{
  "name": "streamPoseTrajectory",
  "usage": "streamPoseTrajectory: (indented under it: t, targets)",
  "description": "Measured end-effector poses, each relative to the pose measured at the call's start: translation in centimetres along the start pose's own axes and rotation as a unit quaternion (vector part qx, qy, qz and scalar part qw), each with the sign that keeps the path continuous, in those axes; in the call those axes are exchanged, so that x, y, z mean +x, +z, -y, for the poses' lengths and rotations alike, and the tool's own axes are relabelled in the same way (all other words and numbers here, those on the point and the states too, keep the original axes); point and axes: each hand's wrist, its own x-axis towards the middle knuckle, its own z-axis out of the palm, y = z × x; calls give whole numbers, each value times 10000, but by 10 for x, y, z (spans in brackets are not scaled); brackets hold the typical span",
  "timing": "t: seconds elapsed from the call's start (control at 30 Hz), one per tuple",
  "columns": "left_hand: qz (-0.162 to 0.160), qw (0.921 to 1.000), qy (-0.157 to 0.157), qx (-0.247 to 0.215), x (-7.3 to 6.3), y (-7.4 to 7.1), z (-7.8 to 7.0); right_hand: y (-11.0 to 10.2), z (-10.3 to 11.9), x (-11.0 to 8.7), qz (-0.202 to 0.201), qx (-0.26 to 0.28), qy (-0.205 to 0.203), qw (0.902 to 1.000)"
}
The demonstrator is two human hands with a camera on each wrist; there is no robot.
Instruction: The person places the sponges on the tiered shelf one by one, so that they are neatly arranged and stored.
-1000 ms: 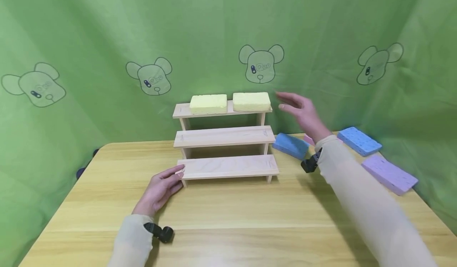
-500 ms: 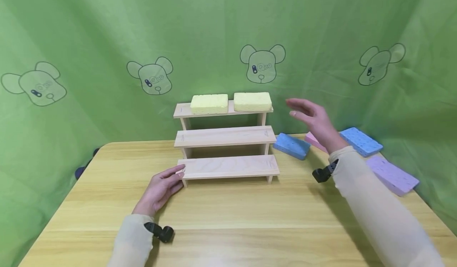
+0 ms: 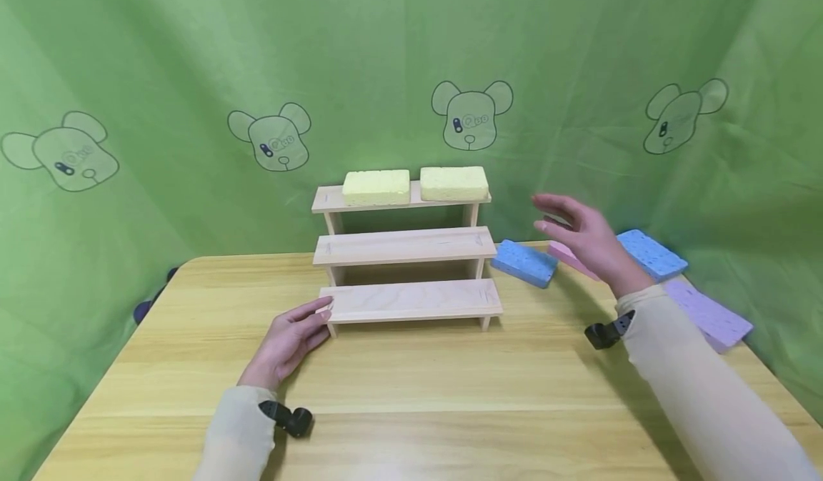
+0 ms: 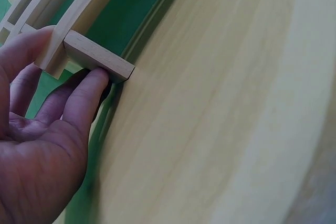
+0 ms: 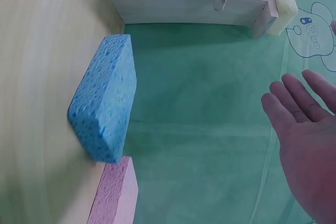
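A three-tier wooden display stand (image 3: 405,246) stands at the table's back. On its top tier lie two pale yellow sponges, a left one (image 3: 376,189) and a right one (image 3: 454,184). My left hand (image 3: 288,339) grips the left end of the lowest tier, fingertips against its leg (image 4: 97,56) in the left wrist view. Raised to the right of the stand, my right hand (image 3: 588,244) has its fingers loosely extended and holds nothing. Below it are a blue sponge (image 3: 524,263) and a pink sponge (image 3: 569,259), partly hidden behind the hand in the head view.
Another blue sponge (image 3: 651,254) and a purple sponge (image 3: 710,316) lie along the right edge of the wooden table (image 3: 411,409). A green curtain (image 3: 373,52) with printed bear heads hangs close behind the table and around its sides.
My right hand has drawn back to the right and downward, away from the right yellow sponge, uncovering more of the pink sponge. The left hand and the stand have stayed put.
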Motion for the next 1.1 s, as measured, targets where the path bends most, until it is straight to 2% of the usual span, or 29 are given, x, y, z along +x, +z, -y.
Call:
streamPoseTrajectory:
  t: [0.1, 0.47, 0.73, 0.93, 1.1]
  targets:
    - [-5, 10000, 6, -12, 0, 0, 0, -2, -2, -6, 63, -27, 105, 9999]
    - [22, 10000, 38, -5, 0, -1, -1, -11, -20, -22, 259, -672, 350, 9968]
    - [38, 10000, -21, -27, 0, 0, -2, -8, -40, -27, 341, -910, 5, 9953]
    - [60, 10000, -1, -32, -1, 0, -3, -10, -50, -28, 336, -1319, 355, 9901]
    - [71, 10000, -20, -43, -1, 1, -2, -8, -60, -29, 479, -1426, 343, 9880]
